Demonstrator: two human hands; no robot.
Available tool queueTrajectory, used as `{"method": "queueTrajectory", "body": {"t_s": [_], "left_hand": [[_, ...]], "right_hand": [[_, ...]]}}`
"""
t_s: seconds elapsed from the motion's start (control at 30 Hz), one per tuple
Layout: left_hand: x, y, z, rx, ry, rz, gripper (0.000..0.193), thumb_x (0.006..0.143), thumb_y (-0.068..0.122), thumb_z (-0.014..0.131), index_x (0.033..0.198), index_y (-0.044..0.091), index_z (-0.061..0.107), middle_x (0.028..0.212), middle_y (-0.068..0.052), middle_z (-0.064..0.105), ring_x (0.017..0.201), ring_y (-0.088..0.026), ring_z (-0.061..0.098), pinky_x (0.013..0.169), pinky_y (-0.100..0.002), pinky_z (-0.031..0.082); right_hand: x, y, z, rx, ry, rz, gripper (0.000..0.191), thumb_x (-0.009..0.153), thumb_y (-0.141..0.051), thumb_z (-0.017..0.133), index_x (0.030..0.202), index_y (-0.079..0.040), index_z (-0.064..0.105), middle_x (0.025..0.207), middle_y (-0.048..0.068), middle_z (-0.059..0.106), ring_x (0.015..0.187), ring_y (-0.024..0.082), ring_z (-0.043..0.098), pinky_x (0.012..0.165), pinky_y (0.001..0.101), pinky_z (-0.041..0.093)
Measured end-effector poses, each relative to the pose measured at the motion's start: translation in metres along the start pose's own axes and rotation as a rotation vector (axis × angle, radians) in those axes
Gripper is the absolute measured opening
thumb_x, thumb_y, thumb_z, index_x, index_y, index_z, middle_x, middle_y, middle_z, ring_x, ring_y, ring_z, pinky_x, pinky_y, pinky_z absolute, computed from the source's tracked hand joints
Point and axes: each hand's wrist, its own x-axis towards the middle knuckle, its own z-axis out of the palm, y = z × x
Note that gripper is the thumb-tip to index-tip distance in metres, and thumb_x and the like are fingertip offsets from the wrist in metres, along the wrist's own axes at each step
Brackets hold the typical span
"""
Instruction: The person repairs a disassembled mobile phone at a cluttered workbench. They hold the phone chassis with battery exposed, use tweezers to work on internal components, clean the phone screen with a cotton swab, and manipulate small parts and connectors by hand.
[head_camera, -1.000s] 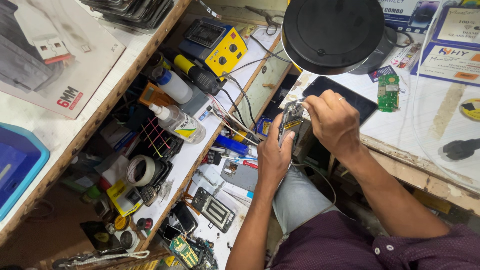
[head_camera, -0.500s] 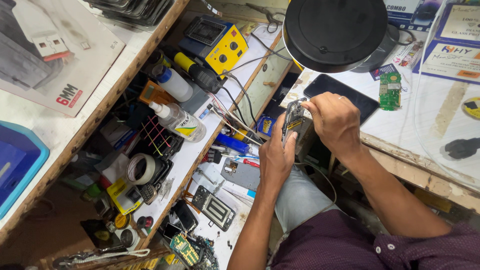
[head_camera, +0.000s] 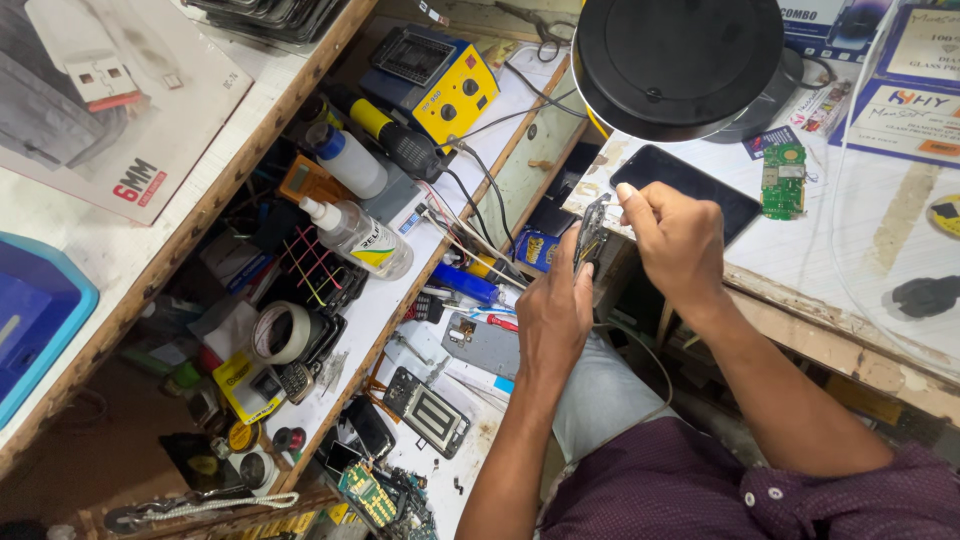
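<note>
A black phone (head_camera: 690, 185) and a green circuit board (head_camera: 783, 180) are carried by the pale surface (head_camera: 850, 240), while a yellow station (head_camera: 440, 80) and bottles (head_camera: 355, 235) are borne by the white shelf (head_camera: 400, 290).

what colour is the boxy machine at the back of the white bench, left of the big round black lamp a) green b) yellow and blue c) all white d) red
b: the boxy machine has a yellow front and a blue top, and it sits on the white bench left of the round black lamp, beyond the hands holding a small opened phone.
</note>
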Motion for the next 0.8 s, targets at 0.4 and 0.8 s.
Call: {"method": "queueTrajectory", "body": {"t_s": [0.4,0.8], "left_hand": [[-0.001,-0.047,0.014,-1.122,-0.023,-0.358,0.061,0.097,0.007,0.066,0.152,0.003,0.040,0.121,-0.011,0.072,0.108,-0.015,0.069,0.094,-0.030,0.055],[-0.024,-0.083,0.010,-1.263,0.096,-0.502,0.061,0.095,0.007,0.070,0.150,0.004,0.043,0.117,-0.012,0.072,0.103,-0.016,0.070,0.091,-0.032,0.057]], "right_hand": [[-0.006,0.000,-0.005,0.007,-0.007,-0.192,0.007,0.094,-0.004,0.077,0.096,-0.001,0.071,0.091,0.011,0.071,0.077,0.021,0.064,0.065,0.0320,0.049],[-0.024,0.015,-0.011,0.168,-0.121,-0.072,0.008,0.107,-0.004,0.066,0.113,-0.001,0.069,0.098,0.008,0.073,0.091,0.015,0.072,0.082,0.0260,0.054]]}}
